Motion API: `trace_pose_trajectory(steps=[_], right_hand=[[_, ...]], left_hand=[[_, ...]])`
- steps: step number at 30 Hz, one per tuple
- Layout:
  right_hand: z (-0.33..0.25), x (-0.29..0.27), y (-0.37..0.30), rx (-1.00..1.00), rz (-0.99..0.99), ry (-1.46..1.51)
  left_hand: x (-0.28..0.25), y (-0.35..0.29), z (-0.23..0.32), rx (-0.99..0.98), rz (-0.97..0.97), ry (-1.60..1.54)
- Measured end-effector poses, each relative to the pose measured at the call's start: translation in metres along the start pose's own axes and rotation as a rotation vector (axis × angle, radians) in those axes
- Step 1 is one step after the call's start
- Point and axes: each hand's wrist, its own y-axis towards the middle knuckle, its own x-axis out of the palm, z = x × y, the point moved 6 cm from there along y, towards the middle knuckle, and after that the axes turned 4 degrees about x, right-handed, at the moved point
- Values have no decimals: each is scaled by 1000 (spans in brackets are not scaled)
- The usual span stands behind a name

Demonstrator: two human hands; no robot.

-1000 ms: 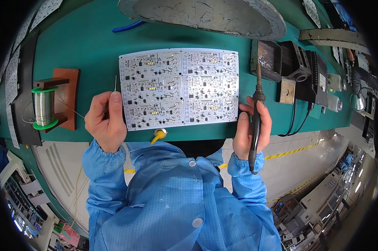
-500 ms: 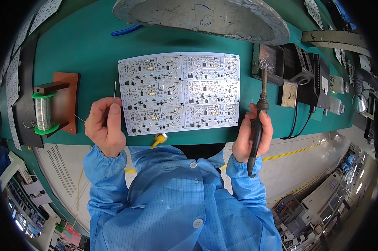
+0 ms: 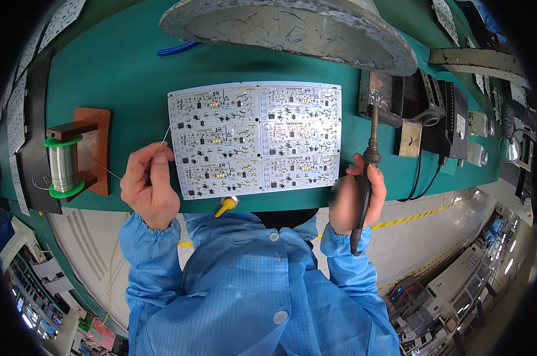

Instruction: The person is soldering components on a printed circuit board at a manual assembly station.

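My left hand (image 3: 152, 185) pinches a thin strand of solder wire (image 3: 165, 136) beside the left edge of a white circuit board panel (image 3: 257, 142). Behind the hand the strand runs back to a spool of solder (image 3: 63, 168) with green flanges on a brown stand. In my right hand (image 3: 360, 196) is a soldering iron (image 3: 372, 151), its tip pointing away from me at the dark solder-stained tray (image 3: 380, 98). The panel lies flat on the green mat, split into several matching sections with small parts on them. Neither the strand nor the iron rests on the panel's parts.
A large grey lamp-like hood (image 3: 292, 35) overhangs the far side, near a blue-handled tool (image 3: 178, 48). A black soldering station (image 3: 452, 118) and small glass jars (image 3: 477, 151) stand at right. A yellow knob-like piece (image 3: 225, 206) sits at the mat's near edge.
The strand in my left hand has tilted towards the panel. The iron's tip has shifted slightly in the tray area. The whole view has dipped a little; both grips stay the same.
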Motion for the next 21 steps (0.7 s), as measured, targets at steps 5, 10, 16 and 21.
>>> trace_pose_trajectory(steps=[5,10,16,21], right_hand=[[-3,0,0,33,-7,35],[-14,-11,11,51,17,94],[-35,-19,36,0,-79,155],[-48,-8,46,-67,-256,92]], left_hand=[[-2,1,3,6,35,-45],[2,12,40,124,-72,92],[49,13,86,255,-279,84],[95,16,89,377,-356,20]])
